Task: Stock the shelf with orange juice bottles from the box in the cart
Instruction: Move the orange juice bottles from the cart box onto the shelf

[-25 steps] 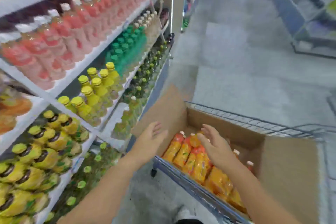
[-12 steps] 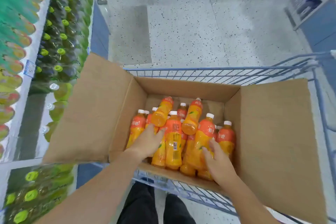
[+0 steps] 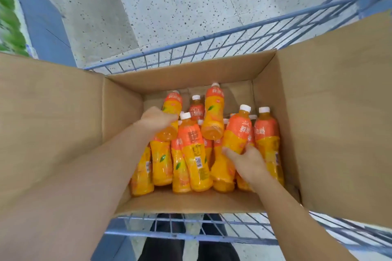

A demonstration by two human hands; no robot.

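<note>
**Head view: both our hands on bottles in the carton**

Head camera looks straight down past our forearms into the cart (image 3: 191,48), a blue wire basket whose near rail crosses the bottom of the frame over our dark trousers (image 3: 169,246).

Nearest to us, our right hand (image 3: 248,161) is wrapped around the lower body of an orange juice bottle (image 3: 237,133), fingers curled beneath it and thumb across its left side; that bottle is tilted, white cap pointing away from us, its top raised above its neighbours.

Slightly farther in, our left hand (image 3: 158,117) is closed over the side of another bottle (image 3: 171,106) that lies across the pile near the box's left wall; we cannot tell how firmly it grips.

Both bottles are inside the cardboard box (image 3: 212,201), which sits in the cart with its flaps folded out to either side. The remaining bottles (image 3: 195,154) fill it in a loose heap, mostly caps away from us, several overlapping.

Beyond the cart lies speckled floor (image 3: 169,6). At the far left edge a blurred strip of green shelf stock (image 3: 8,17) shows.
</note>
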